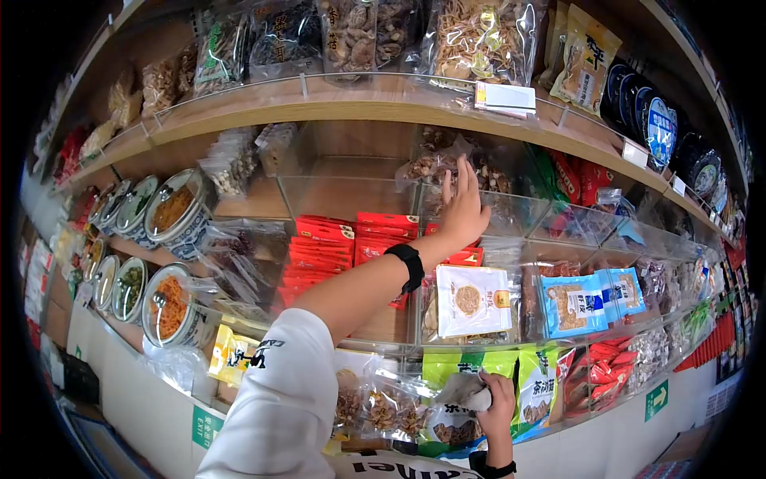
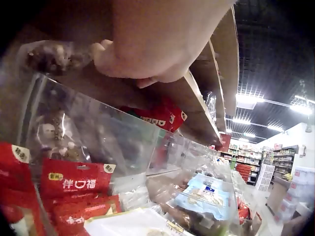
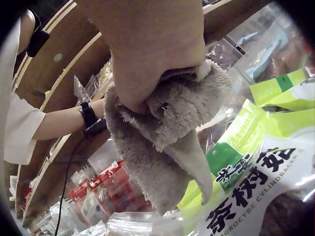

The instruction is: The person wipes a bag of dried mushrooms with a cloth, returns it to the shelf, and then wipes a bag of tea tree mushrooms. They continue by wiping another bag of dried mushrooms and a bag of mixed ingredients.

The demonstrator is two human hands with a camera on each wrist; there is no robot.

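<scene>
My left hand (image 1: 465,211) reaches up over the clear dividers to the middle shelf, fingers extended. Its fingertips are right at a clear bag of dried mushrooms (image 2: 51,58), which lies on the shelf behind the dividers. Low at the front, my right hand (image 1: 500,405) grips a grey fluffy cloth (image 3: 147,162), whose folds hang below the fingers. Behind the cloth stands a green and white bag of dried tea tree mushrooms (image 3: 256,191). Under my left forearm lie stacked red packets (image 1: 321,243) and a white packet (image 1: 472,302).
Clear acrylic dividers (image 2: 113,120) split the shelf into bins. A wooden shelf (image 1: 359,108) with bagged dried goods runs above the left hand. Lidded bowls (image 1: 169,307) stand at left, blue packets (image 1: 576,307) at right. A yellow packet (image 1: 231,355) sits at the front left.
</scene>
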